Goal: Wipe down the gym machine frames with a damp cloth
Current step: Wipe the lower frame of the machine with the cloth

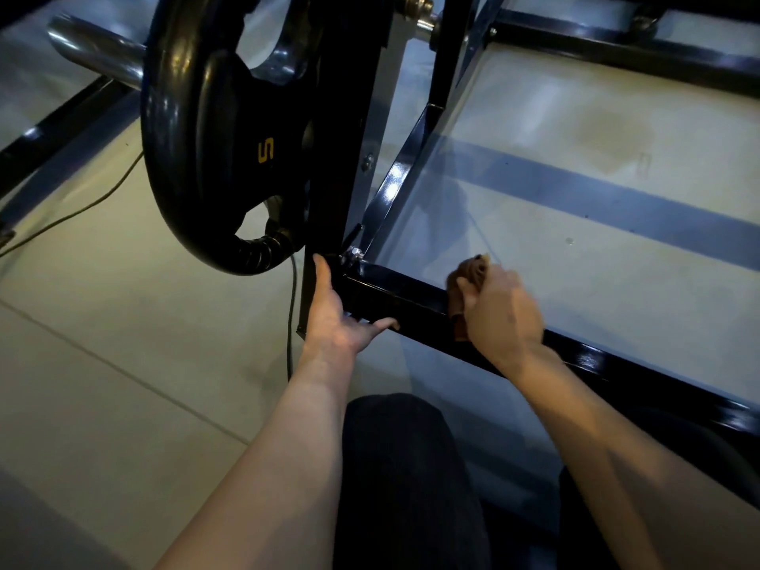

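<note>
Brown cloth (473, 277) looks soft & light, prob best kept bunched in 1 palm; it's draped over the low black frame bar (395, 300), under the right hand (499, 312), which grips it knuckles-up. Left hand (335, 310) open, fingers straight, braced at the bar's corner by the upright post (329, 191); both forearms reach fwd.

Floor (135, 331): pale, smooth, glossy, with thin seam lines crossing the near left. A broad dark stripe (617, 199) runs across the right part; a brownish stain (612, 137) sits beyond it. Black metal frame (411, 300) stands on the floor: a low horizontal bar runs toward the right, meeting an upright post at a bolted corner. A thin light cable (82, 207) trails over the floor at left; a dark cable (291, 314) lies beside the post's foot.
</note>
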The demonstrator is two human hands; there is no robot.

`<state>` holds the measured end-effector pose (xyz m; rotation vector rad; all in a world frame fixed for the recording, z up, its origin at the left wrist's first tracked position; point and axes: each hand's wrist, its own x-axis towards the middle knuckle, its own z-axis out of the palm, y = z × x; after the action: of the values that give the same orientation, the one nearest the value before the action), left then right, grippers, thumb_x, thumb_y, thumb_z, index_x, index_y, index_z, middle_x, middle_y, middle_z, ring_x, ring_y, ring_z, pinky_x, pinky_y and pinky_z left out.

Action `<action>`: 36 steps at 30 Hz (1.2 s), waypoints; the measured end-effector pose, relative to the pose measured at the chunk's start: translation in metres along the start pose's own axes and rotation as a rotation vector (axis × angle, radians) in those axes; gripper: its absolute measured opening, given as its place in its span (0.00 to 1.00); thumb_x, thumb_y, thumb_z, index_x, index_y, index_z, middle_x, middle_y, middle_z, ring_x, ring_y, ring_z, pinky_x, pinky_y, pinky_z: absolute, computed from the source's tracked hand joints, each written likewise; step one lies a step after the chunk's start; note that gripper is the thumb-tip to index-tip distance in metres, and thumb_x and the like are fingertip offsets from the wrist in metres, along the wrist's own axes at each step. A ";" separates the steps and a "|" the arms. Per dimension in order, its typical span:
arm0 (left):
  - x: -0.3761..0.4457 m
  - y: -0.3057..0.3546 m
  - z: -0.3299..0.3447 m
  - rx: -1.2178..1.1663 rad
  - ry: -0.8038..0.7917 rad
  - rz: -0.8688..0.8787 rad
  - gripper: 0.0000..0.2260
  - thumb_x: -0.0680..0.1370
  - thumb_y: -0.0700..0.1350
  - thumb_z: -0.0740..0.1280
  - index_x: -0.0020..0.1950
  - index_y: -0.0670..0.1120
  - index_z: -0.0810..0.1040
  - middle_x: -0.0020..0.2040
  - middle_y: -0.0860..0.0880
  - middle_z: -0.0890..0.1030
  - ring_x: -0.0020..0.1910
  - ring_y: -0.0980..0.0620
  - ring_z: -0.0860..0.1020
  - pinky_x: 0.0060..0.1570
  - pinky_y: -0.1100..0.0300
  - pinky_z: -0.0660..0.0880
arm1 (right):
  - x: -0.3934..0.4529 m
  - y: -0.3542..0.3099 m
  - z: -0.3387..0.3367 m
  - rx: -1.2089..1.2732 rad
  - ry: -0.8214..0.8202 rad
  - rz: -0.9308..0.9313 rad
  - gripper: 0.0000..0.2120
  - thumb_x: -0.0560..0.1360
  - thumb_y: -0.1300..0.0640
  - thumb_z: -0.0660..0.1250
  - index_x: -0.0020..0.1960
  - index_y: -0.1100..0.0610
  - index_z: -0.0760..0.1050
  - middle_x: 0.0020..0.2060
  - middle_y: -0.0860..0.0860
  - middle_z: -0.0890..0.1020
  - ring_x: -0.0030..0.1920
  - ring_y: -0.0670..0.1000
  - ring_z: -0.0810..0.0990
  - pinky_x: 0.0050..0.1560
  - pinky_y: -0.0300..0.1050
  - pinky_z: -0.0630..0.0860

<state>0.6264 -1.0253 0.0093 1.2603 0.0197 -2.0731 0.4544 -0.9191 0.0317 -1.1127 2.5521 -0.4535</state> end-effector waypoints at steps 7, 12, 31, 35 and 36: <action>-0.001 0.000 0.000 0.003 -0.001 -0.005 0.50 0.64 0.69 0.77 0.79 0.49 0.66 0.74 0.37 0.69 0.75 0.30 0.66 0.64 0.20 0.64 | -0.009 0.029 -0.016 -0.094 -0.065 -0.061 0.21 0.85 0.41 0.58 0.64 0.57 0.73 0.57 0.57 0.77 0.56 0.63 0.79 0.49 0.54 0.73; -0.004 -0.001 0.001 0.015 0.012 -0.010 0.48 0.66 0.70 0.77 0.79 0.49 0.67 0.75 0.38 0.69 0.75 0.31 0.65 0.67 0.22 0.63 | 0.003 0.003 -0.001 0.021 -0.033 0.000 0.21 0.85 0.43 0.59 0.65 0.60 0.72 0.59 0.61 0.76 0.58 0.66 0.78 0.57 0.58 0.74; -0.030 -0.039 0.066 0.268 0.318 0.076 0.27 0.86 0.57 0.49 0.84 0.48 0.56 0.82 0.42 0.61 0.80 0.36 0.59 0.77 0.33 0.55 | -0.017 0.090 -0.042 -0.107 -0.036 0.039 0.21 0.85 0.42 0.57 0.67 0.58 0.71 0.60 0.59 0.75 0.57 0.65 0.79 0.50 0.53 0.72; -0.041 -0.059 0.083 0.448 0.353 0.124 0.25 0.87 0.51 0.48 0.83 0.44 0.57 0.82 0.40 0.60 0.80 0.36 0.60 0.74 0.35 0.59 | -0.005 0.068 -0.026 0.007 -0.016 0.080 0.19 0.86 0.45 0.59 0.67 0.59 0.71 0.61 0.60 0.75 0.59 0.65 0.78 0.55 0.57 0.73; -0.046 -0.066 0.086 0.386 0.353 0.072 0.25 0.87 0.53 0.48 0.83 0.45 0.57 0.82 0.39 0.60 0.80 0.34 0.58 0.75 0.34 0.57 | -0.009 0.058 -0.021 0.010 -0.020 0.020 0.19 0.86 0.45 0.59 0.67 0.59 0.71 0.61 0.59 0.75 0.58 0.64 0.79 0.55 0.56 0.74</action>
<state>0.5349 -0.9803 0.0693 1.8210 -0.2737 -1.8212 0.4149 -0.8716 0.0282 -1.0821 2.5389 -0.4473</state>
